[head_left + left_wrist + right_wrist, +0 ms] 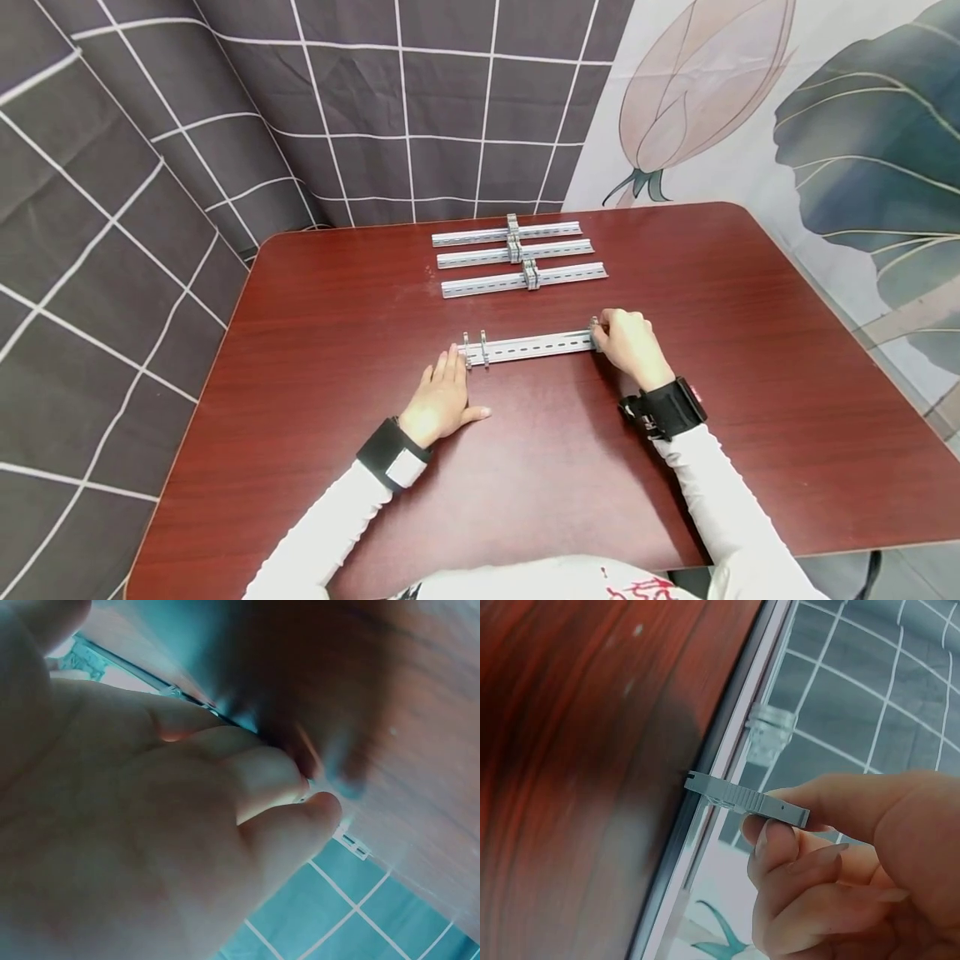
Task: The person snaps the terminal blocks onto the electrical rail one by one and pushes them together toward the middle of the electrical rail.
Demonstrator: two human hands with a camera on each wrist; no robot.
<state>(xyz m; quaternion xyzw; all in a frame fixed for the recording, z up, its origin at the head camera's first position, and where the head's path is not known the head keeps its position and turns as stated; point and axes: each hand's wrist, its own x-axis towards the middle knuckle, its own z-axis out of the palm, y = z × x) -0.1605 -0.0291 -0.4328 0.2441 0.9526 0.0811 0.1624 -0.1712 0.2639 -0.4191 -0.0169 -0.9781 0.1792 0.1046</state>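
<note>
A slotted metal mounting rail lies across the table in front of the person. Two thin upright clips sit on it near its left end. My left hand lies with fingers extended and thumb spread, its fingertips at the rail's left end. The left wrist view shows this hand close up, hiding most of the rail. At the rail's right end my right hand pinches a flat grey rail clip between thumb and fingers. The clip stands across the rail, its far end touching it.
Behind, three more rails lie in a row: a near one, a middle one and a far one. Each carries grey clips around its middle. A gridded dark curtain borders the brown table at the back and left.
</note>
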